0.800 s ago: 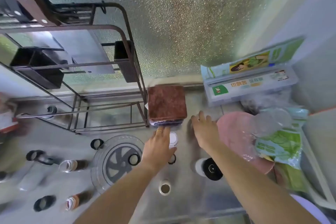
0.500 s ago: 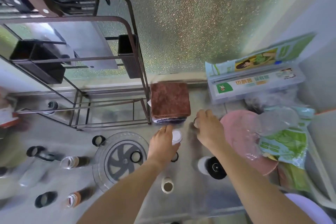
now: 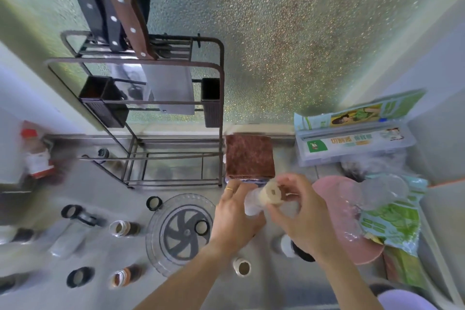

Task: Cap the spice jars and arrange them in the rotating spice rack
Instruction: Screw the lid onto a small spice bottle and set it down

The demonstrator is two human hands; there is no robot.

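Spice jar with pale powder inside sits gripped in the left hand; the right hand pinches its top. Left of both hands, the round spice rack holds one black cap.

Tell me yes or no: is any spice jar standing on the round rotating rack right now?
No: the rotating rack carries only a loose black cap ring, and the jars lie or stand off it on the counter.
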